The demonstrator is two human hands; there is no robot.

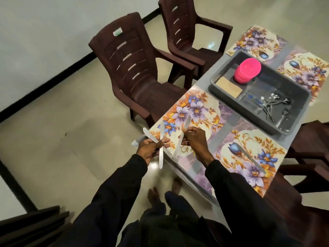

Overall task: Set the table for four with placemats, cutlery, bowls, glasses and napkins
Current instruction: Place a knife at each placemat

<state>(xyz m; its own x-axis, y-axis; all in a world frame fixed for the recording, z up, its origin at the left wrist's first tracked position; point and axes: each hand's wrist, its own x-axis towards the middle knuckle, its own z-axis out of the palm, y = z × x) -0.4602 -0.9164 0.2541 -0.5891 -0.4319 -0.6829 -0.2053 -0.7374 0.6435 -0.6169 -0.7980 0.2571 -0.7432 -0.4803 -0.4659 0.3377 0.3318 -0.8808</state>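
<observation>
the left hand (148, 150) is held just off the near left edge of the surface (295, 139), its fingers curled round a fan of crossed knives (161, 157); at least two blades show, one pointing far, one slanting left. the right hand (196, 141) hovers over the near left placemat (201, 107), thumb and fingers pinching a single knife (187, 122) near its middle, so the knife slants from near left to far right above the mat. whether its lower end touches the mat cannot be told.

on the near right placemat (249, 179) another knife, the laid knife (249, 157), lies flat along its middle. two more floral mats, the far left placemat (254, 40) and the far right placemat (308, 75), lie beyond.

a grey tray (299, 111) sits between the four mats. in it, a stack of pink bowls (247, 68) stands at the far side, tan napkins (228, 86) lie at the left, blurred clear glasses (260, 91) are in the middle, and spoons (274, 104) lie at the near right.

two brown chairs (135, 72) stand to the left.
</observation>
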